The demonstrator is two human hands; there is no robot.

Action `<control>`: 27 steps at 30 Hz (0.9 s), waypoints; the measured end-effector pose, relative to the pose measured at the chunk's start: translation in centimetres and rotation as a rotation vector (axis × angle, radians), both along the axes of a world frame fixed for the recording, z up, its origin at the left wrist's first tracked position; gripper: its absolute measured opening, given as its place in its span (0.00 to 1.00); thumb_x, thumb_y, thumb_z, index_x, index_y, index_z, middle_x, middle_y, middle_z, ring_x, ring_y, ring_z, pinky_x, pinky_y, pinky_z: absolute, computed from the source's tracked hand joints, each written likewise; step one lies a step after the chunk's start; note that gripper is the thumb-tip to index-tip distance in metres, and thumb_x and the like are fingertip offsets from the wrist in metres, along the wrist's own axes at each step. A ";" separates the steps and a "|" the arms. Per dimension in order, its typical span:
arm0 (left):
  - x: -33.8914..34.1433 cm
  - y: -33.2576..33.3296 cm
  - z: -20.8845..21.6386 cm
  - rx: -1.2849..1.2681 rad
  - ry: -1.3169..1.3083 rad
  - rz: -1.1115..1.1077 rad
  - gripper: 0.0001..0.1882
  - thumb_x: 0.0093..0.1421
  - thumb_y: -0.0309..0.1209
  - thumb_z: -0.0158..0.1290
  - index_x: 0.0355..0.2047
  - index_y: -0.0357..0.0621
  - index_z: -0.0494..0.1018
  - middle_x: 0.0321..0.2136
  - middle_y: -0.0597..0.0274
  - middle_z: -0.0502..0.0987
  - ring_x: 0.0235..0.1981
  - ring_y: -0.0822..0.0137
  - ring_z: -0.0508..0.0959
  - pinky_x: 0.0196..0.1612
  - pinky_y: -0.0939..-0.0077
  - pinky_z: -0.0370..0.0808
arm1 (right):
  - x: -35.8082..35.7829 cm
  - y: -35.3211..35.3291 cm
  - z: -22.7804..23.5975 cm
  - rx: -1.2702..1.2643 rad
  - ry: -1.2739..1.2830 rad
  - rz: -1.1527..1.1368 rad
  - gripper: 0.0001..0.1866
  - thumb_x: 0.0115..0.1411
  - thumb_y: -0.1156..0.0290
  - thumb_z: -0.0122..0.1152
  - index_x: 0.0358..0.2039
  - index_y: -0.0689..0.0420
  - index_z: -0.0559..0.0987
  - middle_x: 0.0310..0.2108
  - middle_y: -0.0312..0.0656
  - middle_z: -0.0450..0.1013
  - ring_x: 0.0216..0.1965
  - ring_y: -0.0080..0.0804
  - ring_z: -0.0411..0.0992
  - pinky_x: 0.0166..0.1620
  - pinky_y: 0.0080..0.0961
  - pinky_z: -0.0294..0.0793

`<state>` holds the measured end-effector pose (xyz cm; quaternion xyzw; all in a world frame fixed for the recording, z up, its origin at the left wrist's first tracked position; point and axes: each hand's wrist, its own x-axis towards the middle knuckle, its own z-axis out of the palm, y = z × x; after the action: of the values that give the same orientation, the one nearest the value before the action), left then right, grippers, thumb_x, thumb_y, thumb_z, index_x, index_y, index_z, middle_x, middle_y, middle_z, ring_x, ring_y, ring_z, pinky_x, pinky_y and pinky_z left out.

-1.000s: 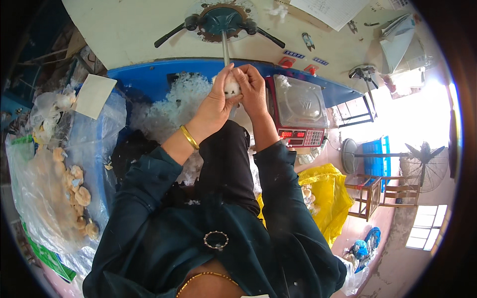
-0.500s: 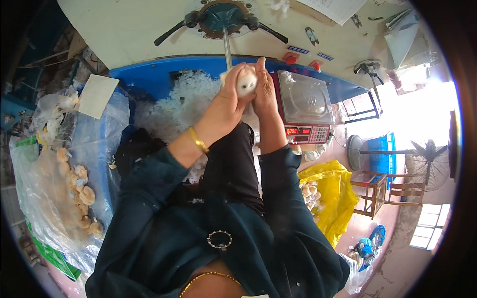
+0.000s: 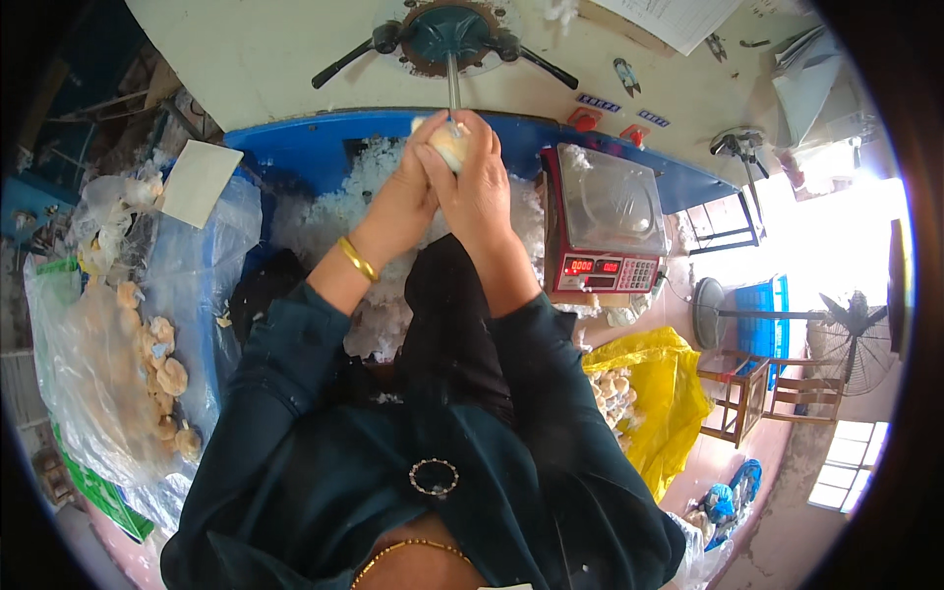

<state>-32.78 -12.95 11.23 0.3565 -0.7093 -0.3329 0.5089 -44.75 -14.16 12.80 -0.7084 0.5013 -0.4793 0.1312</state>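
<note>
Both my hands are raised together in front of me, gripping a small cream-coloured stuffed piece (image 3: 448, 146). My left hand (image 3: 408, 192) holds it from the left, with a gold bangle (image 3: 358, 259) on that wrist. My right hand (image 3: 479, 187) wraps it from the right. The piece is pressed onto the end of a thin metal tube (image 3: 453, 90) that hangs from a round dark-green machine head (image 3: 448, 29). Under my hands a blue bin (image 3: 295, 147) holds a heap of white fibre filling (image 3: 339, 211).
A digital weighing scale (image 3: 600, 226) stands to the right of the bin. Clear plastic bags with several tan stuffed pieces (image 3: 157, 364) lie at my left. A yellow bag (image 3: 654, 393) of similar pieces sits at the lower right. A standing fan (image 3: 846, 315) and wooden stool (image 3: 752, 388) are further right.
My hands with the cream piece have risen from above the filling up to the end of the metal tube and closed more tightly around it.
</note>
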 end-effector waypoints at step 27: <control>21.8 12.0 -6.5 0.318 -0.803 0.973 0.29 0.53 0.42 0.60 0.50 0.38 0.67 0.47 0.45 0.72 0.47 0.46 0.74 0.49 0.56 0.72 | -24.3 11.6 -4.0 0.841 0.603 -0.169 0.30 0.46 0.62 0.72 0.50 0.61 0.75 0.41 0.56 0.75 0.44 0.50 0.74 0.49 0.40 0.72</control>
<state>-10.97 -0.92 4.72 0.8046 -0.5440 -0.0062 0.2379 -69.02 -2.55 8.78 -0.6581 0.7213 -0.0202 0.2150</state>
